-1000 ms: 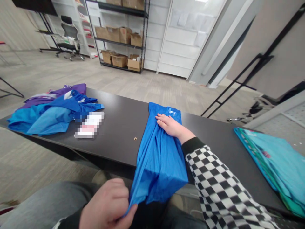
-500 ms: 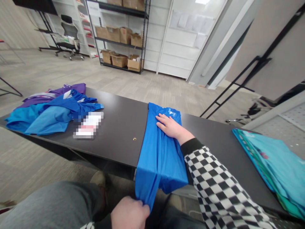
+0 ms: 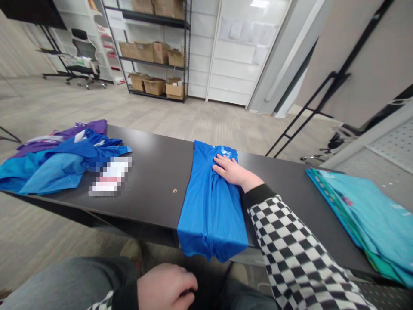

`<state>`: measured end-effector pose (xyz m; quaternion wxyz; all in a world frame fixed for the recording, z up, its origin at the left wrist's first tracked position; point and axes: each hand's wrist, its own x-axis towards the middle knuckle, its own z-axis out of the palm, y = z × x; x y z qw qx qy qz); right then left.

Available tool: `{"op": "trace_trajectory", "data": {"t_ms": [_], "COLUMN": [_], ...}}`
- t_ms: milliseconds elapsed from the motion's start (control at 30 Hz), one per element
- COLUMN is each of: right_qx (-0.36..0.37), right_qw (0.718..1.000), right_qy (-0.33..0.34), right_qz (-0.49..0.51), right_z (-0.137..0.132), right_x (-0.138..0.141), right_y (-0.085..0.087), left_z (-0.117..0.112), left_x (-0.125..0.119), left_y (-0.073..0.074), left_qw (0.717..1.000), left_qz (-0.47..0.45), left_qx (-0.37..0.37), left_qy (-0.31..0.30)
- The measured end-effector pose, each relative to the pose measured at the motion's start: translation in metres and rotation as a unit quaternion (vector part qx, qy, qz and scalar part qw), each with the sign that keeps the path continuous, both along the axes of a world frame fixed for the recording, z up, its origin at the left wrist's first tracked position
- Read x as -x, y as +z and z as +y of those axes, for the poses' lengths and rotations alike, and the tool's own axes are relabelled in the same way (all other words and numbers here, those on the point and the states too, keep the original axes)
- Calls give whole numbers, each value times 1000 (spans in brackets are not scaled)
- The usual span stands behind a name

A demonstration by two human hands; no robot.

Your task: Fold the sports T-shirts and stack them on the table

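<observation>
A bright blue shirt [image 3: 208,202], folded into a long strip, lies across the black table [image 3: 155,172], and its near end hangs over the front edge. My right hand [image 3: 229,171] rests flat on its far part, fingers stretched out. My left hand [image 3: 166,287] is low by my lap, below the shirt's hanging end, fingers curled with nothing visible in them.
A heap of blue and purple shirts [image 3: 54,157] lies at the table's left end, with a blurred white card [image 3: 109,176] beside it. A stack of teal garments [image 3: 368,219] sits at the right. Shelves with cardboard boxes [image 3: 151,51] stand behind.
My left hand has let go of the shirt's near end and dropped toward my lap. The shirt's end now hangs flat over the edge. My right hand stays pressed on the shirt.
</observation>
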<state>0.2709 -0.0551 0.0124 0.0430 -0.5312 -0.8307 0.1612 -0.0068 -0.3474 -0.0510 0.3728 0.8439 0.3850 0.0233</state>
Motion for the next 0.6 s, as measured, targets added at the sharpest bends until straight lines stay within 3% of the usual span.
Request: {"op": "trace_trajectory", "data": {"t_ms": [100,167,200,267,367,467,600], "right_qx": [23,18,6,-28,-42,6,57], "right_qw": [1000,1000,1000,1000,999,1000,998], "right_qy": [-4,-7,-8,-7,-2,-4,-10], "right_qz": [-8,-13,-13,-4,14,15,34], "right_z": [1,1,0,-2,-3,2,11], "right_x": [-3,-5,-6,-9,-16,-26,-44], "right_y": [1,2,3,4,4,1,-4], "left_z": [21,48,64,94,118,118,111], "left_x": [4,8,9,11,11,11,14], "left_y": [56,78,83,80,62,51,54], "left_qw": [981,951,941,938,941,944,948], "left_qz": [-167,-218,-205,-120,6,45,61], "left_qx": [-100,-204,-253,-314,-331,-321,-305], "left_qy": [26,82,97,89,73,68,62]}}
